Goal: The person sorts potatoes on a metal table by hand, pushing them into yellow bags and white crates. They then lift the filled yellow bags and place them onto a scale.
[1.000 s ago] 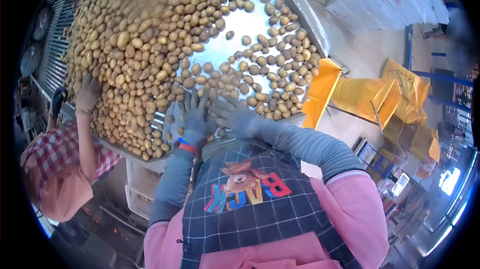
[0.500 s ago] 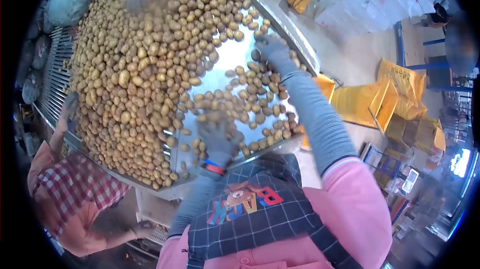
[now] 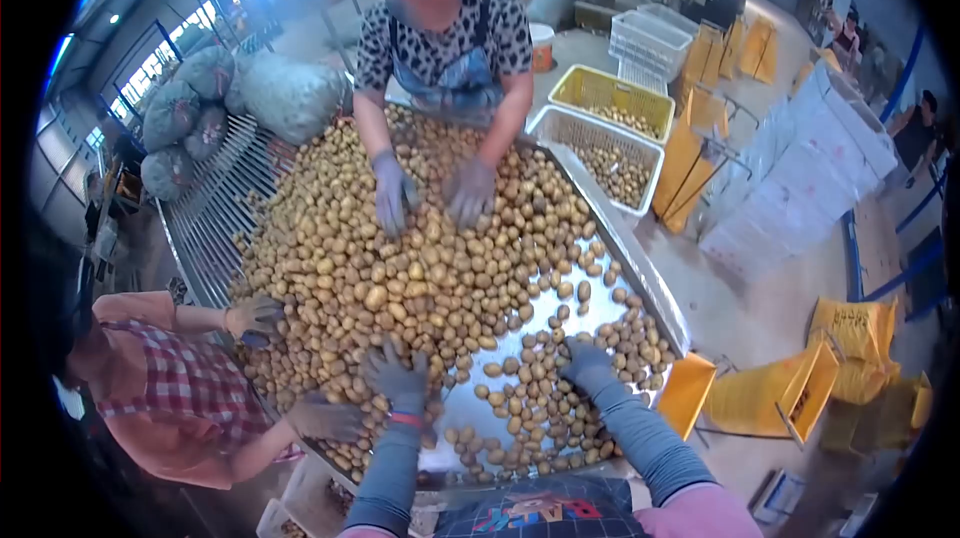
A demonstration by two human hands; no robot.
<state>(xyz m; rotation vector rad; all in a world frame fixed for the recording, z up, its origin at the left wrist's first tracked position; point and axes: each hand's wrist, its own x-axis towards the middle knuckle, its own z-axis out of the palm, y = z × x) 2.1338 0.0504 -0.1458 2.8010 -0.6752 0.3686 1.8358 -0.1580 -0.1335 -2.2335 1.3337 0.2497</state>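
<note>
Many small potatoes (image 3: 375, 268) lie heaped on a metal sorting table (image 3: 470, 408), with a thinner scatter of potatoes (image 3: 530, 398) on its bare right part. My left hand (image 3: 395, 378), in a grey glove with a red band at the wrist, rests on the near edge of the heap, fingers spread. Against the scattered potatoes on the right lies my right hand (image 3: 588, 363), also gloved in grey. Its fingers reach out to the left and are partly hidden by the hand itself; I see no potato gripped in either hand.
Across the table a person works with gloved hands (image 3: 430, 198) in the heap; another person's hands (image 3: 325, 418) are at the left. A raised metal rim (image 3: 640, 288) bounds the right side. Beyond are a white crate (image 3: 640, 198), yellow crate (image 3: 615, 103) and yellow bags (image 3: 765, 393).
My view has tilted up, showing the person opposite. My left hand has moved onto the heap, my right hand in from the right rim. The left co-worker's lower hand has come up to the potatoes.
</note>
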